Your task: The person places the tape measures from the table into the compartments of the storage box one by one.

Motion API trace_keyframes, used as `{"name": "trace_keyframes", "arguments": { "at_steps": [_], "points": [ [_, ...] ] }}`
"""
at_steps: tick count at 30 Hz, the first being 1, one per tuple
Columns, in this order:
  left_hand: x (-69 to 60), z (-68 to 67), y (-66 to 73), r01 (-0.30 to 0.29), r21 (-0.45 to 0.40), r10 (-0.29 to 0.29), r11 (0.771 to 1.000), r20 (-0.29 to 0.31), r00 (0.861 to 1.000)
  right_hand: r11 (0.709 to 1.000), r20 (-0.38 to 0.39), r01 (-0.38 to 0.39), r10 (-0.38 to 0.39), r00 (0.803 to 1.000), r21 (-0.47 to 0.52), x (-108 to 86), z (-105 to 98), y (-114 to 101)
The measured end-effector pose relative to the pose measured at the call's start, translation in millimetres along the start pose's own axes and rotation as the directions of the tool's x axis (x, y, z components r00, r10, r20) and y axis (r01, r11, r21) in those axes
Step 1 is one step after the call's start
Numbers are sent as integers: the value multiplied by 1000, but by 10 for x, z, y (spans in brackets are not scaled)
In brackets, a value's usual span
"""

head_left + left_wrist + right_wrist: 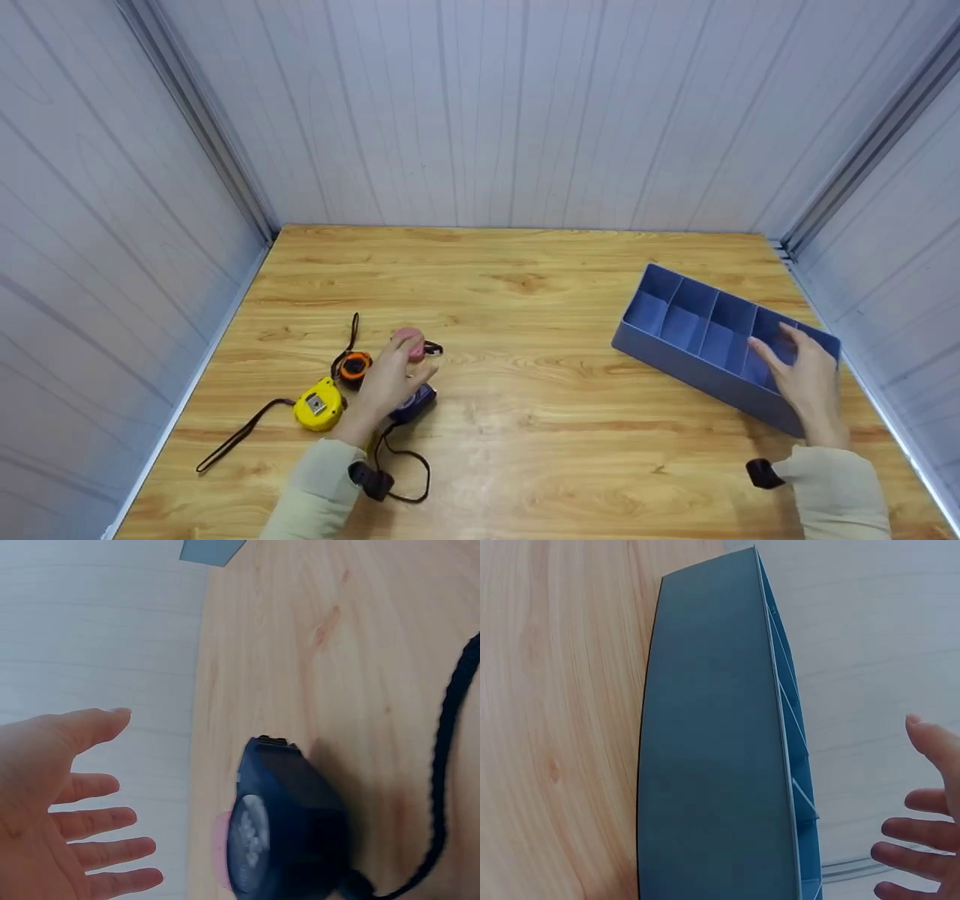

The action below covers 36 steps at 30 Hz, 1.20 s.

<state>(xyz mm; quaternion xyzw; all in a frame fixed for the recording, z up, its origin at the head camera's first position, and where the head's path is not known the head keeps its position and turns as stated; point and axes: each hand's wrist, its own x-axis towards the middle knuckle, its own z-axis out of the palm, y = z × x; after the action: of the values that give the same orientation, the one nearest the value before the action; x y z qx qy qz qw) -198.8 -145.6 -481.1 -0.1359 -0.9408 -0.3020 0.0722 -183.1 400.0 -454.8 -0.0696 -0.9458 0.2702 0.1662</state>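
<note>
In the head view my left hand [390,382] hovers with spread fingers over a pink tape measure [409,343] and a dark blue one [414,403]. The left wrist view shows that hand [71,810] holding nothing, beside the dark blue tape measure [289,832], with the pink one [222,849] partly hidden behind it. My right hand [810,379] is over the right end of a blue divided box [697,369], its fingers parted. In the right wrist view the hand [930,825] is apart from the box [716,742].
A yellow tape measure [319,405] with a black strap and an orange-black one [354,367] lie left of my left hand. The wooden table [525,315] is bounded by pale panel walls [487,112] at the back and both sides.
</note>
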Motion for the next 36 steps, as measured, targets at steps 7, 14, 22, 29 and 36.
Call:
{"name": "trace_keyframes", "arguments": {
  "at_steps": [7, 14, 22, 29, 36],
  "points": [
    [-112, 64, -68, 46, 8, -46, 999, 9, 999, 995, -75, -67, 72, 995, 73, -34, 13, 132],
    [-201, 126, -147, 54, -27, -54, 998, 4, 999, 978, -116, -170, 185, 976, 122, -81, 12, 272],
    [-263, 190, -211, 73, -54, -74, 996, -11, 997, 953, -199, -256, 285, 938, 162, -135, 21, 433],
    [-309, 253, -278, 91, -63, -92, 994, -9, 996, 934, -259, -305, 346, 901, 186, -180, 55, 550],
    [-338, 283, -307, 118, -69, -119, 991, -5, 993, 908, -287, -344, 404, 869, 239, -211, 43, 639]
  ]
}}
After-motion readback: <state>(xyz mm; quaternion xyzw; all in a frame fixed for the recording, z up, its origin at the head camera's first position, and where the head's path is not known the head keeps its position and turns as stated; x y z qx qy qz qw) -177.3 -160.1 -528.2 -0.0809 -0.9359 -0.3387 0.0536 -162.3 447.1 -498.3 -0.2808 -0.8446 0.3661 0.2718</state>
